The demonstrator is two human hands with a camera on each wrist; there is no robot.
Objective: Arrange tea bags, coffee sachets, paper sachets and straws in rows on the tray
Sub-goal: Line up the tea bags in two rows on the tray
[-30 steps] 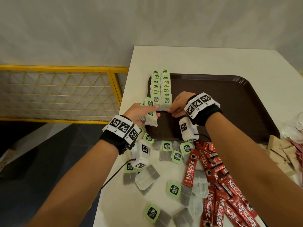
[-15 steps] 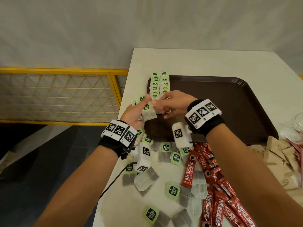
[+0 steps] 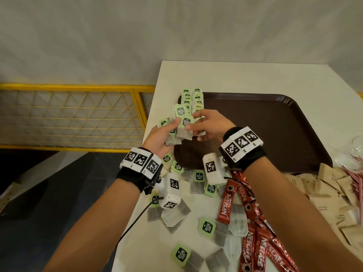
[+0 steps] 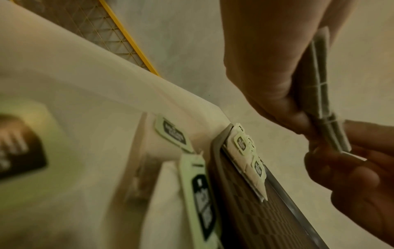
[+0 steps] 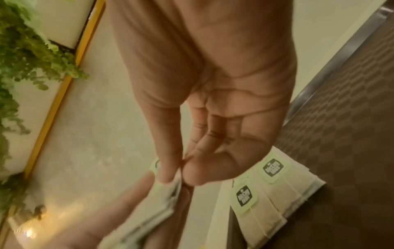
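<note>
White surface (image 3: 245,75), brown tray (image 3: 275,122) on it; two tea-bag rows (image 3: 193,99) along its left edge. My left hand (image 3: 161,137) grips a spare stack of tea bags (image 3: 181,122) above the tray's near-left corner; my right hand (image 3: 208,125) pinches one off, likely to extend a row.

A white table (image 3: 216,75) stands against a pale wall (image 3: 137,36); a yellow-framed mesh railing (image 3: 74,112) runs alongside (leafy green plants (image 5: 19,55) nearby), and a clear glass (image 3: 356,146) sits at the table's right edge.

A white table (image 3: 225,75) stands against a pale wall (image 3: 137,32), beside a yellow-framed lattice railing (image 3: 74,114) over dark floor (image 3: 59,183).
</note>
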